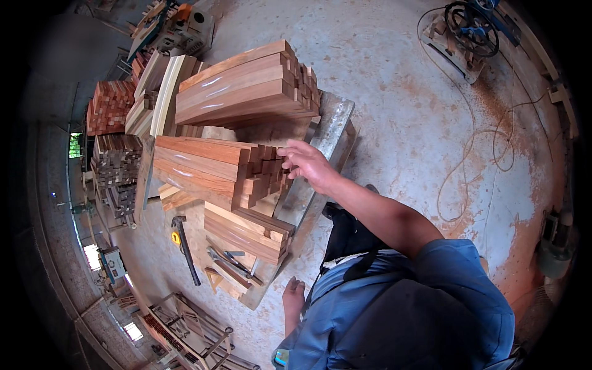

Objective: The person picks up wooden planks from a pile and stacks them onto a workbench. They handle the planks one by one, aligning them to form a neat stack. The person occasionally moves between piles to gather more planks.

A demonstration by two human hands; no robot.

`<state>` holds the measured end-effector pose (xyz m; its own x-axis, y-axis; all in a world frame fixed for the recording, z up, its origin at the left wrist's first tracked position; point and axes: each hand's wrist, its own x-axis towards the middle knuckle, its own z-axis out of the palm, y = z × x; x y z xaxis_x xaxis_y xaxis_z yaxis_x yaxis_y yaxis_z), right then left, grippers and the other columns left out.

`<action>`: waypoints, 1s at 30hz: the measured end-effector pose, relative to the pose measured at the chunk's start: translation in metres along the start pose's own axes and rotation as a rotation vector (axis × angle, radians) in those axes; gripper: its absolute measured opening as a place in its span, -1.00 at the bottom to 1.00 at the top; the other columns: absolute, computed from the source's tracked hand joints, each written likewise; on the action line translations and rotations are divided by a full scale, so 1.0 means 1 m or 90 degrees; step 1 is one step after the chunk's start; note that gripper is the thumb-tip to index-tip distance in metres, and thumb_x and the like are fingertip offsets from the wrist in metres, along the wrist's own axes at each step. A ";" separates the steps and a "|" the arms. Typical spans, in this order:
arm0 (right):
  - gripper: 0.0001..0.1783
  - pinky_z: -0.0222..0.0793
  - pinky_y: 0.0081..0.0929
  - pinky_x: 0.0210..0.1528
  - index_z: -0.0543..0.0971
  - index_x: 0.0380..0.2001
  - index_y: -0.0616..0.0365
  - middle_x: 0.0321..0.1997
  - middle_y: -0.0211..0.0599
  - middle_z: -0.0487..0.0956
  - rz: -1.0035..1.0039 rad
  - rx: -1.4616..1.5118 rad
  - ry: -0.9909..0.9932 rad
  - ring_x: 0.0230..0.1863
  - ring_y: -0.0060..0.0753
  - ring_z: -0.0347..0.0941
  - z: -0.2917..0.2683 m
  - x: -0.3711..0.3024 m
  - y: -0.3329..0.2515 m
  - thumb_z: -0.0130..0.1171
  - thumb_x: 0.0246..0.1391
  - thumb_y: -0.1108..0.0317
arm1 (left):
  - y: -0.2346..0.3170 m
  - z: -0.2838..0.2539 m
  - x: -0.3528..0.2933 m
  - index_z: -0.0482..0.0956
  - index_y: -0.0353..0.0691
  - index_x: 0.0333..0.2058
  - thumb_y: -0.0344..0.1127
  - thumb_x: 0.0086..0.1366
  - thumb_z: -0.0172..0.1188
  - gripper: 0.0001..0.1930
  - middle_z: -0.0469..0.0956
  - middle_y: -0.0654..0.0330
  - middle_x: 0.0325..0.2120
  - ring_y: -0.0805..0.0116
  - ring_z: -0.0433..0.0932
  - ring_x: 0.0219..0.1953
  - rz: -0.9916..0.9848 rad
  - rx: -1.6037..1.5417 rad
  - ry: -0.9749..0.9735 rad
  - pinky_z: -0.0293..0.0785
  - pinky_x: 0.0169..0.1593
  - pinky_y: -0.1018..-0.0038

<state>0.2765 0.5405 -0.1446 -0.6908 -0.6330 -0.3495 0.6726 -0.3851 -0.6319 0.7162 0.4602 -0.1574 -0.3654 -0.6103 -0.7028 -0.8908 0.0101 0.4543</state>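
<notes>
A stack of reddish-brown wooden strips point(200, 163) lies on the table, its uneven ends facing me. My right hand point(305, 165) is at those ends, fingers apart and slightly bent; the fingertips are at or very near the wood, and contact is hard to tell. Nothing shows in its grasp. My left hand point(294, 299) hangs low beside my body, near the table's front corner, with fingers curled in and no object visible. Beyond lies a larger stack of strips point(231, 89). Closer to my left hand sits a smaller stack point(246, 231).
A hammer point(184, 246) and several hand tools point(231, 262) lie on the left part of the worktable point(336, 117). More lumber piles point(111, 105) stand at far left, with a metal-framed rack point(191, 327) at lower left. A cord point(459, 166) loops across the floor near a wheeled machine point(472, 31).
</notes>
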 end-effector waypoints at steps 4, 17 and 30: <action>-0.38 0.50 -0.42 -0.13 0.13 0.39 0.26 0.29 -0.06 0.42 -0.001 -0.007 -0.019 -0.06 -0.40 0.44 0.008 -0.001 -0.005 0.00 0.35 0.34 | -0.006 0.000 0.001 0.37 -0.45 0.24 -0.23 0.35 0.22 -0.42 0.63 -0.04 -0.02 0.27 0.60 0.03 0.003 -0.012 -0.003 0.45 0.14 0.43; -0.33 0.51 -0.47 -0.17 0.07 0.42 0.32 0.31 -0.07 0.42 -0.029 -0.002 -0.044 -0.03 -0.38 0.44 0.022 -0.014 -0.027 -0.02 0.35 0.36 | -0.007 -0.002 -0.003 0.40 -0.42 0.23 -0.20 0.33 0.24 -0.42 0.64 -0.07 -0.02 0.21 0.61 0.05 -0.006 0.036 0.012 0.46 0.13 0.41; -0.36 0.50 -0.47 -0.12 0.09 0.42 0.30 0.30 -0.08 0.43 -0.067 -0.004 -0.120 -0.01 -0.37 0.45 0.041 -0.026 -0.049 -0.02 0.37 0.36 | -0.003 -0.002 -0.012 0.42 -0.43 0.21 -0.16 0.33 0.24 -0.42 0.65 -0.08 -0.07 0.17 0.63 -0.01 0.008 0.062 0.026 0.50 0.09 0.38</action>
<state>0.2722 0.5484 -0.0765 -0.6950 -0.7039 -0.1464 0.5970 -0.4516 -0.6630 0.7239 0.4659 -0.1497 -0.3674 -0.6416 -0.6733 -0.9089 0.0941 0.4063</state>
